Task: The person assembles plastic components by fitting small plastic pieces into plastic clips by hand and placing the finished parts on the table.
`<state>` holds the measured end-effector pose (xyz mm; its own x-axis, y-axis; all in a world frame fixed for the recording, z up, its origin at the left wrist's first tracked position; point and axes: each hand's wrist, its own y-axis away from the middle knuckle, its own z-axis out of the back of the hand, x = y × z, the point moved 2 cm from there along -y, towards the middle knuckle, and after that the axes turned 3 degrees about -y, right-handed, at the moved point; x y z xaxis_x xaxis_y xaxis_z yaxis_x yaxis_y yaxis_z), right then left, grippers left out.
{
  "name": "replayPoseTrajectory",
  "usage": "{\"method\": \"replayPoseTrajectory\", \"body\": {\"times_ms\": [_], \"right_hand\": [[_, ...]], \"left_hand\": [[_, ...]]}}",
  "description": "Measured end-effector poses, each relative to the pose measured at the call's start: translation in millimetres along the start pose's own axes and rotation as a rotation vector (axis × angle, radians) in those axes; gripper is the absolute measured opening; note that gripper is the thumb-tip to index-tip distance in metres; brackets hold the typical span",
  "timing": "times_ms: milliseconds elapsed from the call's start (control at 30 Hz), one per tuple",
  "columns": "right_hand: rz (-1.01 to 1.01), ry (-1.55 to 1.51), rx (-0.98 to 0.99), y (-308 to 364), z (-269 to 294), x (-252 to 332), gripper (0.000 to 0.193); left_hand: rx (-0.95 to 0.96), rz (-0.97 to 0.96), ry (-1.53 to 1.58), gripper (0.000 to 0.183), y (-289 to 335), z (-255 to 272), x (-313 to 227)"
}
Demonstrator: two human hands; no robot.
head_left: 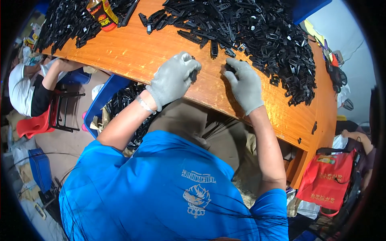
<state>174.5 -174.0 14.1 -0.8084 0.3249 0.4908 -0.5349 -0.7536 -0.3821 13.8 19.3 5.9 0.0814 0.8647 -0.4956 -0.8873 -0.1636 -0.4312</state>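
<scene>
Grey work gloves cover both hands at the front edge of the wooden table. My left hand [172,79] is closed, with a small black plastic part [194,75] showing at its fingertips. To its right, my right hand [244,84] has its thumb and fingers drawn together just above the tabletop. Something dark shows by those fingertips, but I cannot tell a part from shadow. Beyond both hands spreads a big heap of black plastic parts [237,28], some long and slotted like clips. A few loose pieces lie at its near edge.
The orange-brown table [132,52] also bears a bottle [103,16] with a red and yellow label, beside another black heap. A blue bin [100,100] of black parts stands below at left. A person [26,86] sits farther left. A red bag [327,178] hangs at right.
</scene>
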Motion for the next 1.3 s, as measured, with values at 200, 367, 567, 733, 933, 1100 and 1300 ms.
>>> {"method": "replayPoseTrajectory", "body": {"times_ms": [200, 367, 567, 733, 933, 1100, 1300], "right_hand": [[-0.028, 0.017, 0.105, -1, -13, 12, 0.037], [-0.126, -0.035, 0.158, -1, -17, 15, 0.030], [-0.052, -0.076, 0.227, -11, -16, 40, 0.021], [0.049, -0.050, 0.222, -13, -28, 35, 0.020], [0.099, -0.075, 0.226, -18, -28, 29, 0.018], [0.124, -0.102, 0.222, -21, -28, 26, 0.017], [0.175, -0.037, 0.242, -25, -30, 30, 0.013]], "left_hand": [[0.116, 0.058, -0.166, 0.021, 13, 20, -8], [0.109, 0.150, -0.208, 0.020, 11, 18, -8], [0.031, 0.056, -0.140, 0.026, 14, 2, 6], [-0.044, 0.085, -0.180, 0.024, 19, 8, 18], [-0.013, 0.093, -0.205, 0.018, 18, 5, 22], [0.047, 0.131, -0.239, 0.017, 17, 3, 22], [-0.004, 0.109, -0.199, 0.016, 14, 2, 22]]}}
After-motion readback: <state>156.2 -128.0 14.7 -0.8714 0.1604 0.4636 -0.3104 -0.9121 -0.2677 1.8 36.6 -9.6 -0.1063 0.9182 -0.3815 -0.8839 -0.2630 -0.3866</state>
